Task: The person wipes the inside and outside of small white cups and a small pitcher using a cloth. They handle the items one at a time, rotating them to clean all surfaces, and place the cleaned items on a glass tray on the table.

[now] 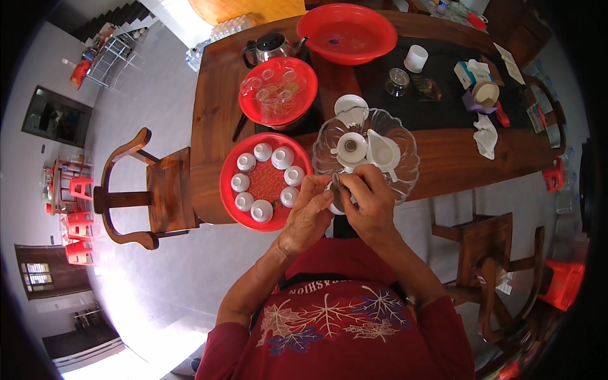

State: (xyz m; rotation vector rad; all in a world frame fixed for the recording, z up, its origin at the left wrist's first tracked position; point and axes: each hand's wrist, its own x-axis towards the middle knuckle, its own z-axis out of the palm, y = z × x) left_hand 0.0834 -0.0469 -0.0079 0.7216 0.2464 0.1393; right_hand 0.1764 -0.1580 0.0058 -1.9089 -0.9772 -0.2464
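Observation:
My left hand (309, 207) and my right hand (370, 205) meet in front of my chest, at the table's near edge. Between them is a small white cup (336, 208), mostly hidden by fingers. Pinched at its top is a thin grey piece (336, 182); I cannot tell its material. Just beyond my right hand stands a scalloped clear glass bowl (412, 152). It holds a white pitcher (384, 153) and a white vessel (352, 146) with a dark round centre. Left of my hands, a red round tray (227, 205) carries a ring of several upside-down white cups (261, 211).
Farther back are a red tray (247, 110) of clear glasses, a kettle (271, 46), a red basin (349, 56), a white bowl (350, 102), a glass jar (397, 81) and a tissue box (471, 72). Wooden chairs stand left (168, 192) and right (484, 251).

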